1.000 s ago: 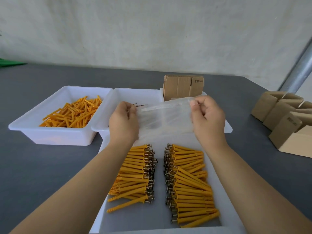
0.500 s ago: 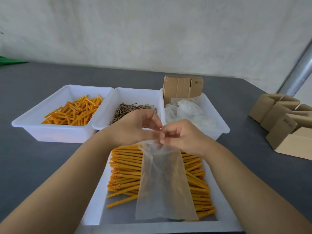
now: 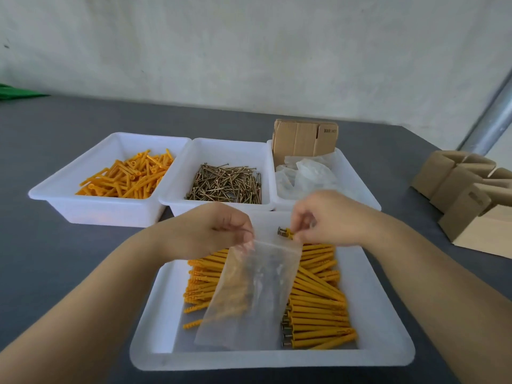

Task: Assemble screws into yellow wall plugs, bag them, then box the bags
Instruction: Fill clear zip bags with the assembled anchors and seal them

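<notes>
A clear plastic bag (image 3: 249, 295) hangs over the near white tray (image 3: 155, 322), which holds several yellow plugs with screws in them (image 3: 318, 303). My left hand (image 3: 213, 231) pinches the bag's top left corner. Just right of the bag's mouth, my right hand (image 3: 329, 217) grips an assembled plug with its screw head showing (image 3: 285, 232). The bag covers the left rows of plugs.
Three white tubs stand behind: loose yellow plugs (image 3: 130, 176) at left, screws (image 3: 225, 184) in the middle, clear bags (image 3: 307, 176) and flat cardboard (image 3: 304, 138) at right. Folded cardboard boxes (image 3: 468, 195) sit at the table's right edge.
My hands brought the bag down from in front of the tubs and turned it to hang upright over the near tray. My right hand let go of the bag and now holds an assembled plug.
</notes>
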### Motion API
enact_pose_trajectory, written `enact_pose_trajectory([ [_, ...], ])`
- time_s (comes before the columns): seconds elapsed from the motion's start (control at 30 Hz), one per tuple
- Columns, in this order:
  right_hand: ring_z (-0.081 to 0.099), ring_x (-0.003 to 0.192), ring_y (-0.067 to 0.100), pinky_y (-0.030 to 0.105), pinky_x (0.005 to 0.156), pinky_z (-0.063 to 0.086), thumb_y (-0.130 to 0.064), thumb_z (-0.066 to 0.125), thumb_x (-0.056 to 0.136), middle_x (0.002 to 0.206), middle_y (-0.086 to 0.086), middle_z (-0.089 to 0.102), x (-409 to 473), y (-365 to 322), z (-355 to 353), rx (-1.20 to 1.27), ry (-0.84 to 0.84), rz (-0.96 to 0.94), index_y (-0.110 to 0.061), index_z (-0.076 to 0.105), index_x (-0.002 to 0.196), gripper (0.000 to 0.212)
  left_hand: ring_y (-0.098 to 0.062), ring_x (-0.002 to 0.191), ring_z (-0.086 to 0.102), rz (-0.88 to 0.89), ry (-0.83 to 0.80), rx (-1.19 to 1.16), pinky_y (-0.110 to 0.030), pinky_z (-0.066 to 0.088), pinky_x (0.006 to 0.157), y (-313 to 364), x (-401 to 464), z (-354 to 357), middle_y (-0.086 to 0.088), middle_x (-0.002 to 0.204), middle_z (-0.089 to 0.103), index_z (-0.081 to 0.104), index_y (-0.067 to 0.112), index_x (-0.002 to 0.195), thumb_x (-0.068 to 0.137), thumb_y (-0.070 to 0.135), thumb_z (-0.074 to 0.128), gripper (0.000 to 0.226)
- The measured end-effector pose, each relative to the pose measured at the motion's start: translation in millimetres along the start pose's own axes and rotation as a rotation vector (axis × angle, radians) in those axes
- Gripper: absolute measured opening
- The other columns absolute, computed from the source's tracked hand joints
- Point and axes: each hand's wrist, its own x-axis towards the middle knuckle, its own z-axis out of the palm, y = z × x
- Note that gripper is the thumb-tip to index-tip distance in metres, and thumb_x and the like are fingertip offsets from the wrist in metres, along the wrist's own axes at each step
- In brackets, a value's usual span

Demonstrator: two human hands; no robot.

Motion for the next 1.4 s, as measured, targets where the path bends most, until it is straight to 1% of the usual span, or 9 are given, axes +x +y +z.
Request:
enact_pose_trajectory([
  [0.1,0.061,0.077,0.007,0.016,0.063,0.046,-0.022,0.075,0.083,0.077,-0.015,0.061,-9.7,2.3,22.5,-0.196,-0.191,0.037,-0.022,0.073,0.094,0.012,0.0,0.072,0.065,0.007,0.061,-0.051,-0.011,0.046,0.069,-6.7,-0.8,14.7,0.005,0.079,0.073,0.074,0.011,0.088,0.096,0.009,0.063,0.014],
  [0.3,0.063,0.075,0.016,0.023,0.058,0.043,-0.027,0.079,0.078,0.08,0.0,0.067,-14.2,6.6,47.5,-0.249,-0.151,0.061,-0.01,0.069,0.085,0.021,-0.019,0.082,0.072,-0.009,0.223,-0.114,-0.027,0.059,0.079,-18.6,-3.9,27.1,-0.003,0.086,0.076,0.077,0.01,0.085,0.081,0.002,0.079,0.009],
  [0.5,0.067,0.08,0.021,0.024,0.061,0.047,-0.03,0.081,0.079,0.085,0.004,0.072,-10.2,2.9,52.9,-0.214,-0.227,0.085,-0.01,0.073,0.086,0.023,-0.012,0.08,0.067,-0.002,0.371,-0.053,-0.025,0.057,0.074,-18.0,-7.3,32.0,0.005,0.112,0.059,0.08,0.021,0.084,0.08,0.002,0.079,0.02],
  [0.63,0.063,0.074,0.021,0.027,0.06,0.047,-0.024,0.079,0.077,0.086,0.008,0.071,-11.6,-1.6,57.1,-0.254,-0.218,0.055,-0.007,0.07,0.087,0.021,-0.003,0.103,0.067,0.001,0.328,-0.077,-0.026,0.057,0.083,-23.2,-8.8,33.2,0.006,0.1,0.07,0.08,0.016,0.086,0.082,0.001,0.077,0.015],
  [0.87,0.051,0.064,0.016,0.028,0.058,0.043,-0.011,0.071,0.074,0.074,0.008,0.062,-11.9,-1.1,54.4,-0.199,-0.213,0.041,-0.003,0.066,0.081,0.012,-0.009,0.087,0.071,0.009,0.318,-0.11,-0.026,0.057,0.085,-30.0,-5.9,31.5,0.005,0.094,0.076,0.08,0.012,0.088,0.081,0.004,0.079,0.01],
  [1.0,0.057,0.07,0.013,0.024,0.058,0.045,-0.012,0.072,0.075,0.077,-0.004,0.061,-15.1,0.6,43.4,-0.17,-0.176,0.068,-0.016,0.064,0.082,0.011,-0.013,0.087,0.072,0.037,0.283,-0.097,-0.038,0.058,0.085,-30.2,-6.9,32.3,0.003,0.091,0.077,0.08,0.013,0.091,0.086,0.008,0.075,0.009],
  [1.1,0.058,0.07,0.004,0.014,0.055,0.039,-0.013,0.073,0.078,0.079,-0.011,0.061,-18.7,7.4,21.2,-0.095,-0.081,0.113,-0.029,0.064,0.088,0.021,-0.017,0.091,0.073,0.061,0.267,-0.137,-0.044,0.058,0.089,-29.9,-8.5,32.4,0.001,0.093,0.078,0.08,0.013,0.096,0.087,0.002,0.073,0.016],
  [1.2,0.065,0.072,0.004,0.011,0.056,0.047,-0.01,0.076,0.078,0.08,-0.008,0.068,-23.9,14.2,-0.5,0.057,0.065,0.139,-0.028,0.07,0.091,0.024,-0.02,0.099,0.072,0.094,0.236,-0.194,-0.048,0.056,0.092,-28.9,-10.1,31.4,-0.001,0.099,0.078,0.079,0.009,0.098,0.087,-0.001,0.071,0.017],
  [1.4,0.074,0.07,0.017,0.025,0.062,0.058,-0.007,0.078,0.083,0.074,0.003,0.075,-22.6,7.0,-21.3,0.66,0.343,0.059,-0.017,0.074,0.089,0.013,-0.018,0.101,0.072,0.076,0.265,-0.213,-0.044,0.057,0.093,-31.7,-6.5,31.6,-0.002,0.099,0.077,0.079,0.006,0.094,0.083,-0.001,0.075,0.014],
])
